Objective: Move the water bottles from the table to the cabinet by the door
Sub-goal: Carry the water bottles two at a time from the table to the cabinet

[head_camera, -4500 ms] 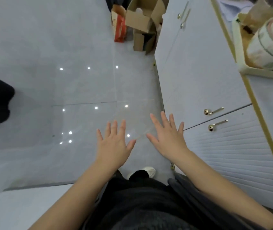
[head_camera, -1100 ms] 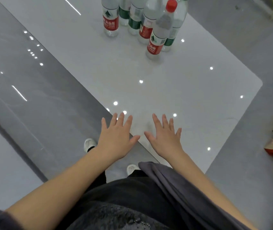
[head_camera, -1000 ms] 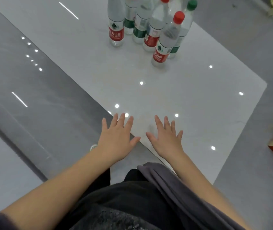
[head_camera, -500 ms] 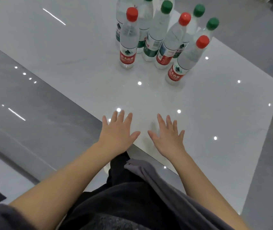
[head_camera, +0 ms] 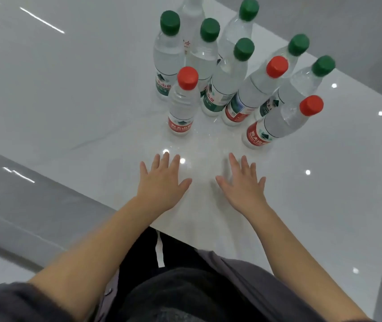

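Both hands are out over the white table, palms down, fingers spread flat, and neither one holds anything. The left hand hangs above the near edge of the tabletop, the right hand just beside it, the two a little apart. Whether the palms touch the surface I can't tell from up here.

And there are the water bottles, bunched together on the table ahead of the fingertips, all upright, all capped. Nine by my count: six with green caps, three with red, though the ones at the back crowd each other and one could be hiding. Closest to the left hand stands a red-capped bottle, out at the front of the pack. Closest to the right hand is another red-capped one, at the front right corner of the cluster. Both sit near the fingers but clear of them.

So where does the job stand? Going by this view, hardly begun, or between trips: a full huddle of bottles waits on the table, no bottle is in hand, and the cabinet by the door is nowhere in shot. What's left looks like nearly everything: reach forward, take a front bottle in each hand, carry them off, and come back for more.
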Demonstrator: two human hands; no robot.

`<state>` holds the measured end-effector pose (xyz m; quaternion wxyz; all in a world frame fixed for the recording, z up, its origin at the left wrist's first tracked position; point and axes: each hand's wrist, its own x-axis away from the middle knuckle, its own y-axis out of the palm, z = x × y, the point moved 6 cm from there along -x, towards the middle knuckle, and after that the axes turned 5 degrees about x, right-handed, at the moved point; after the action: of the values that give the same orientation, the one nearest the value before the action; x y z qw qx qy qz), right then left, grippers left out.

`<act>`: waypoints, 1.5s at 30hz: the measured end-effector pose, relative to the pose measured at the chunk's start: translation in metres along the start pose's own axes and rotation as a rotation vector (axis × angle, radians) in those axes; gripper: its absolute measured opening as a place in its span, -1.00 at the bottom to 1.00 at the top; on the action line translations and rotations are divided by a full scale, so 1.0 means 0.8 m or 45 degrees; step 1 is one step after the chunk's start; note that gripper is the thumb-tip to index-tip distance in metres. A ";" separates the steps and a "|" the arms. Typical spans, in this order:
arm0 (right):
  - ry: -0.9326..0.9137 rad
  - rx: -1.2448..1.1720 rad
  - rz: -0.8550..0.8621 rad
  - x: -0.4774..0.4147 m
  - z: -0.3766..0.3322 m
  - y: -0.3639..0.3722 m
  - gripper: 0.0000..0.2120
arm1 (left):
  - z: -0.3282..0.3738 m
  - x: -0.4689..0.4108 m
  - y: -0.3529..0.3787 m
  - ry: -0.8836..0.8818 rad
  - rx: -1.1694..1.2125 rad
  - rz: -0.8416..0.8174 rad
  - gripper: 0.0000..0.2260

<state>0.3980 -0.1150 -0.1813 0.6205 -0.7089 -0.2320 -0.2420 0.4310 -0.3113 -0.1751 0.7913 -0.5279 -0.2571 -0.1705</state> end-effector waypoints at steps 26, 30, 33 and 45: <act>0.469 -1.426 1.026 -0.083 0.045 -0.058 -0.44 | -0.043 -0.159 -0.079 0.293 0.936 0.249 -0.44; 0.469 -1.413 0.937 -0.055 0.031 -0.040 -0.50 | -0.041 -0.149 -0.077 0.334 0.855 0.196 -0.47; 0.448 -1.424 0.907 -0.021 0.011 -0.016 -0.66 | -0.043 -0.133 -0.066 0.384 0.795 0.130 -0.48; 0.477 -1.517 0.790 0.047 -0.043 0.078 -0.69 | -0.056 -0.086 -0.031 0.537 0.741 -0.029 -0.47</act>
<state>0.4646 -0.1554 -0.2020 0.1959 -0.9083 0.2647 -0.2579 0.3716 -0.3622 -0.2106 0.9422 -0.2308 -0.1319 -0.2041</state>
